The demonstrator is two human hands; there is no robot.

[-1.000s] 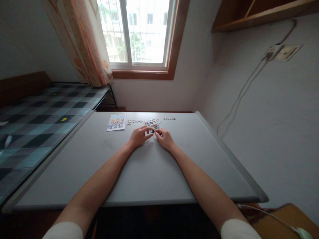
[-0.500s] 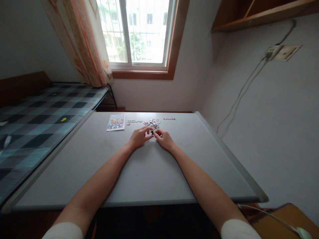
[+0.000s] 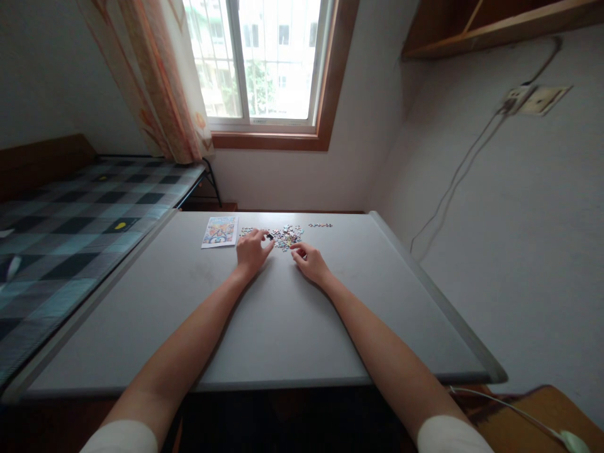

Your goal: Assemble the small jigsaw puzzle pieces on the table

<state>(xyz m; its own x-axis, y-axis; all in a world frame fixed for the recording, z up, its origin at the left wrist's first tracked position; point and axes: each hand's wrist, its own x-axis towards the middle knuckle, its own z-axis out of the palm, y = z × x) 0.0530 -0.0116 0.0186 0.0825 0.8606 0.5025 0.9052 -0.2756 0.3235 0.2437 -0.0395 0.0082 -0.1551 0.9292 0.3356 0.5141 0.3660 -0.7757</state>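
Observation:
My left hand (image 3: 253,250) pinches a dark jigsaw puzzle piece (image 3: 270,237) between thumb and fingers, just left of the pile of loose puzzle pieces (image 3: 289,235). At the near right side of that pile, my right hand (image 3: 309,260) rests with its fingers curled but apart and nothing seen in them. A row of puzzle pieces (image 3: 320,225) lies to the right behind the pile. Another row, at the left, is partly hidden behind my left hand. The colourful picture sheet (image 3: 220,231) lies flat left of my left hand.
The pieces lie on a white table (image 3: 283,340) with a grey rim. A bed with a checked cover (image 3: 141,189) stands along the left. Behind the table is a window (image 3: 278,63). A cable (image 3: 448,192) hangs on the right wall, and a wooden stool (image 3: 552,415) is at lower right.
My left hand has moved left, away from my right hand, with the dark puzzle piece in it. My right hand stays in place, its fingers now slightly parted and off the piece.

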